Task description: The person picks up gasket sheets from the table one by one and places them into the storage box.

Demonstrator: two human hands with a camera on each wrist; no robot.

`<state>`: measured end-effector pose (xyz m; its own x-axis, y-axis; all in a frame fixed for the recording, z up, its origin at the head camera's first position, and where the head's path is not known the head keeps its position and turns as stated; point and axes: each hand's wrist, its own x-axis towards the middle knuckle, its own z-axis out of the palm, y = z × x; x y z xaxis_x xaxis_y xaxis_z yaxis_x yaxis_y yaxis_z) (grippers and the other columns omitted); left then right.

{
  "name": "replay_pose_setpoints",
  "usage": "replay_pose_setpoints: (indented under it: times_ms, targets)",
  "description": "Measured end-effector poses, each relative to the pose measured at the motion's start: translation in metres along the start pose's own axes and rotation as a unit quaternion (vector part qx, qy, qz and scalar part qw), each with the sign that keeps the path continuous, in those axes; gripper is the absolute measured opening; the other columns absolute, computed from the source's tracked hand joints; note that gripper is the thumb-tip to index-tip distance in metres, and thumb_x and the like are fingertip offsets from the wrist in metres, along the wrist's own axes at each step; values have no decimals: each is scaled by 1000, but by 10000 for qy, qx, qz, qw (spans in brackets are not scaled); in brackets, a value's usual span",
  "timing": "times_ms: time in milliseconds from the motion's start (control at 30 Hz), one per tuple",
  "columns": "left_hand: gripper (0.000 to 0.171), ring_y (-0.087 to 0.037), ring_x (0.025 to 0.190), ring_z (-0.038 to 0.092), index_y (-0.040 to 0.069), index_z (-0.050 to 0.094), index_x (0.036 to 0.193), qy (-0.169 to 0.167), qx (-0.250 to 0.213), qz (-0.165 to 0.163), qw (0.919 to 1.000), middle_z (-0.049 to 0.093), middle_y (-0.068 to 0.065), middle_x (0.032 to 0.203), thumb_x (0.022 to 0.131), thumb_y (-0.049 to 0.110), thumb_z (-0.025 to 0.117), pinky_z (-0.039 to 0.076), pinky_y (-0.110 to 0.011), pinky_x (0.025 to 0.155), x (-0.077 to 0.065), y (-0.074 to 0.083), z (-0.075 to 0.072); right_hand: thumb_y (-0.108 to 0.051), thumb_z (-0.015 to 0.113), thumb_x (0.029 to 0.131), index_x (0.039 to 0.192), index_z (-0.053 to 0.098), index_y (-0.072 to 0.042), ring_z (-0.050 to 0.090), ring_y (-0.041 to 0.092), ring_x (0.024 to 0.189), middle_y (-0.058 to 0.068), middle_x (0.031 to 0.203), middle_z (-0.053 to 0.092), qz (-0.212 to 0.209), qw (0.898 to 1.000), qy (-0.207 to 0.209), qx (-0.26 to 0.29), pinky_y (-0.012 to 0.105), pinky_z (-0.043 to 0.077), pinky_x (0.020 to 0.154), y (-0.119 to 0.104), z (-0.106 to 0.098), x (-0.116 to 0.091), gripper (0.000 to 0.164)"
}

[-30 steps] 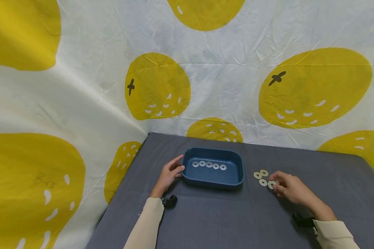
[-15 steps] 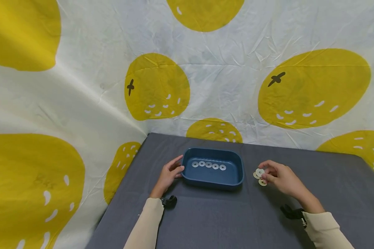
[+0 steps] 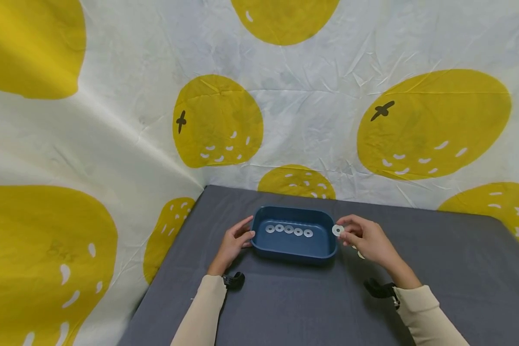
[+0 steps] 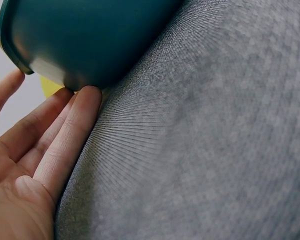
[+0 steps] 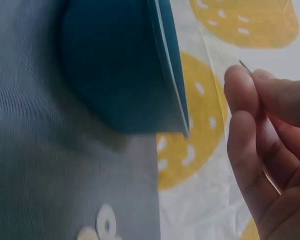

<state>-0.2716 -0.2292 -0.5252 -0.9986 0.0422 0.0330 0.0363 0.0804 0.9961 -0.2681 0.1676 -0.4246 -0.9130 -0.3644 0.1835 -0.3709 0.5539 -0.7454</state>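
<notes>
A dark blue rectangular tray (image 3: 295, 251) stands on the table, with a row of several flat metal washers (image 3: 289, 229) along its floor. My left hand (image 3: 232, 244) is at the tray's left side; in the left wrist view, its extended fingers (image 4: 65, 135) touch the outer wall. Between thumb and fingertips, my right hand (image 3: 369, 241) pinches another washer (image 3: 338, 230) at the tray's right rim. The right wrist view shows this held washer edge-on as a thin line (image 5: 245, 66). Loose washers (image 5: 106, 222) lie on the table right of the tray, partly hidden by my right hand in the head view.
Grey cloth covers the table (image 3: 285, 307). A white curtain (image 3: 302, 125) printed with yellow fruit hangs behind the table and along its left side. Each wrist wears a black strap-on device (image 3: 378, 289).
My right hand picked up a washer from the loose group on the table and carried it left to the tray's right rim. My left hand has stayed at the tray.
</notes>
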Motion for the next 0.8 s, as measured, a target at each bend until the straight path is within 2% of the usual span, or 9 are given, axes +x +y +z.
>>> replay_pose_setpoints:
  times_ms: [133, 200, 367, 500, 667, 800]
  targets:
    - [54, -18, 115, 65, 19, 51, 153, -83, 4, -95, 9999, 56, -23, 146, 101, 20, 67, 61, -44, 92, 0, 4, -2, -3, 71, 94, 120, 65, -4, 69, 18, 71, 15, 89, 76, -28, 9997, 72, 221, 25, 51, 57, -8, 14, 9, 26]
    - [55, -18, 115, 65, 16, 50, 153, -140, 6, -112, 9998, 56, -24, 146, 101, 18, 67, 61, -43, 92, -2, 11, -3, -3, 70, 95, 120, 65, -4, 70, 20, 72, 14, 90, 76, -54, 9995, 85, 289, 25, 54, 60, -12, 20, 14, 26]
    - [56, -21, 114, 66, 13, 50, 152, -245, -25, -32, 9997, 57, -27, 144, 100, 17, 68, 62, -37, 88, -11, 28, -2, -4, 70, 95, 120, 65, -4, 67, 10, 68, 8, 89, 77, -52, 9994, 71, 328, 25, 52, 60, -21, 34, 23, 26]
    - [55, -22, 114, 67, 12, 51, 152, -207, -40, 27, 9998, 58, -26, 142, 100, 16, 68, 63, -35, 86, -12, 30, 0, -3, 70, 95, 120, 66, -3, 66, 9, 68, 7, 87, 77, -22, 9991, 18, 428, 25, 51, 60, -28, 44, 30, 25]
    - [55, -26, 117, 66, 13, 51, 152, -194, -48, 14, 9998, 58, -25, 143, 99, 17, 69, 63, -35, 86, -12, 28, -1, -6, 69, 97, 121, 65, -6, 70, 22, 74, 5, 87, 77, 222, 9981, -141, 563, 28, 44, 52, -33, 58, 37, 24]
    - [56, -31, 120, 65, 13, 51, 152, -255, -66, -10, 9997, 57, -26, 145, 99, 19, 69, 62, -34, 87, -12, 27, -1, -7, 68, 97, 121, 66, -8, 71, 33, 78, 2, 86, 77, 316, 9977, -110, 594, 28, 42, 50, -33, 69, 41, 24]
